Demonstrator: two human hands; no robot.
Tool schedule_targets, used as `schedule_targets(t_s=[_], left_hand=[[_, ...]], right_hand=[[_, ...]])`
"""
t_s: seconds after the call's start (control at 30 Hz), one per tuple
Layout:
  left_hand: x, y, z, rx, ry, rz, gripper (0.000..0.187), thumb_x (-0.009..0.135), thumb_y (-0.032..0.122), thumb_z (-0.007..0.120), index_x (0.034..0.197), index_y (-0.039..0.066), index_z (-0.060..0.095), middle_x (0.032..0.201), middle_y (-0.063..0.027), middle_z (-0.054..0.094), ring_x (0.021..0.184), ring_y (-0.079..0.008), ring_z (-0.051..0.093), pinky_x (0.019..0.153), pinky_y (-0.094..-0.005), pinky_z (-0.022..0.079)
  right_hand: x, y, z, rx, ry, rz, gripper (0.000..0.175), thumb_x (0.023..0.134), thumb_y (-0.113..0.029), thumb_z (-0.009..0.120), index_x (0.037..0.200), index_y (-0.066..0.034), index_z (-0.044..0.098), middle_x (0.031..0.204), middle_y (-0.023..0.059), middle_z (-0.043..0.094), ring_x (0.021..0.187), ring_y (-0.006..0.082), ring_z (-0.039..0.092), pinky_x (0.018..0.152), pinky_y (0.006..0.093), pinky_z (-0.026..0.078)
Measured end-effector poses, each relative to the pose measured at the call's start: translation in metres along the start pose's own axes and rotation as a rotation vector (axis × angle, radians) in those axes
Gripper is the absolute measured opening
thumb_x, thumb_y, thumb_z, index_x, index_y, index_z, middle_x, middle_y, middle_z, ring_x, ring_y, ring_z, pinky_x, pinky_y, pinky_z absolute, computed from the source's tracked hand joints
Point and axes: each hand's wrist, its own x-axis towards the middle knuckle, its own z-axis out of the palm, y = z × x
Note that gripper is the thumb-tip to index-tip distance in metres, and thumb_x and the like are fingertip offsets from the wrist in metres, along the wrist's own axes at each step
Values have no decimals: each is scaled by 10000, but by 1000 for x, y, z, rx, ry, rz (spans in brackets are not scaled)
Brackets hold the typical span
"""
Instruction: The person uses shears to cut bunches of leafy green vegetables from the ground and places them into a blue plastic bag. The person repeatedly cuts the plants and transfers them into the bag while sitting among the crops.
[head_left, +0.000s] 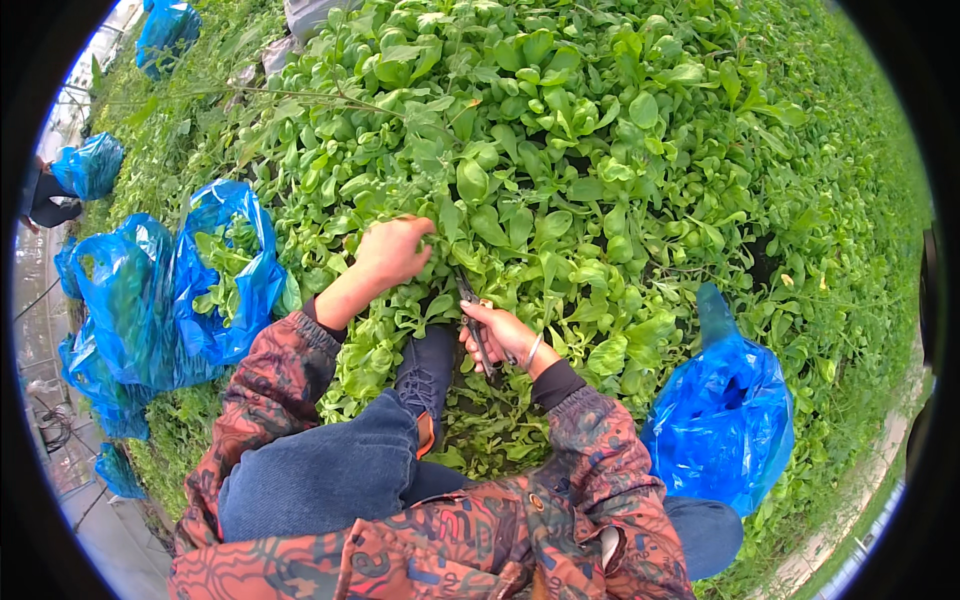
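Note:
My left hand (395, 249) is low among the leafy greens (555, 225), its back turned up and its fingers curled. Leaves press against its far side, and whatever may be between the fingers is hidden. Just to the right and nearer to me, my right hand (501, 336) grips pruning shears (466, 289) by their handles. Their dark blades point away from me into the leaves close to my left hand, the tips partly covered. A lace-up shoe (426, 375) of mine is planted among the greens just below the shears.
On the left stand several blue plastic bags, one open bag (259, 247) showing greens inside. Another blue bag (724, 420) sits on the right beside my knee. A long thin weed stem (330, 96) crosses above the bed. Part of another person (46, 196) shows at the far left.

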Motion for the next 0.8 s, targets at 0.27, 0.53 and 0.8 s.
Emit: schedule_targets(t_s=[0.27,0.53,0.8], left_hand=[[-11,-34,20,-201,49,-55,234,816,263,706,985,102,694,913,-99,672,868,-299,660,762,-395,521],[-13,-38,22,-326,72,-46,204,820,199,721,957,49,714,854,-114,650,840,-277,655,762,-344,512],[-62,-84,-21,-1499,-2,-401,214,862,152,670,1042,36,684,1127,-85,637,962,-156,619,859,-303,502]], right_hand=[[23,-15,5,47,-14,20,577,901,-591,520,798,-30,607,621,39,592,523,183,603,535,384,572],[31,-19,15,33,95,-37,541,901,-573,536,775,-48,570,576,3,535,462,133,532,450,315,496],[-8,1,0,8,88,-113,555,914,-572,517,814,-29,576,629,33,571,520,166,594,531,353,571]])
